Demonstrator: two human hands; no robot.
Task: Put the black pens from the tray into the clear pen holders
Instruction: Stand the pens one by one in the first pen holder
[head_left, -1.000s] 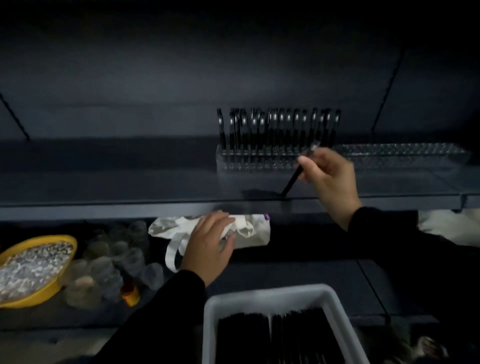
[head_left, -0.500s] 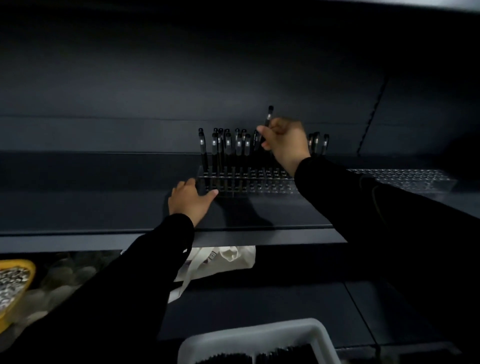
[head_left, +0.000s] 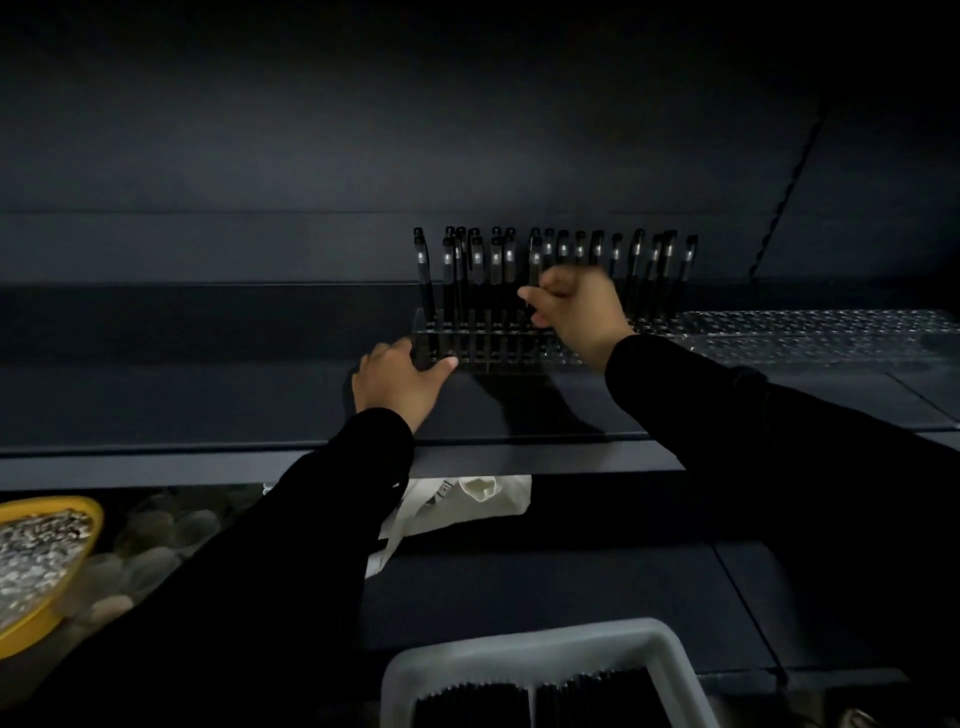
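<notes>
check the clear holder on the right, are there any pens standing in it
No, the right clear pen holder shows only bare holes, while the black pens all stand in the left clear pen holder.

left hand (head_left: 400, 382) frame centre, fingers spread flat | right hand (head_left: 576, 306) just upper right, fingers curled, blurred

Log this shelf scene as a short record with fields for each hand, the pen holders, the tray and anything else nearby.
left hand: fingers spread, resting at the left end of the filled holder
right hand: blurred, fingers curled at the pens; grip unclear
filled holder: clear, black pens standing upright
second holder: clear, to the right, no pens visible
tray: grey, holds black pens
lower shelf: yellow bowl, white bag
</notes>
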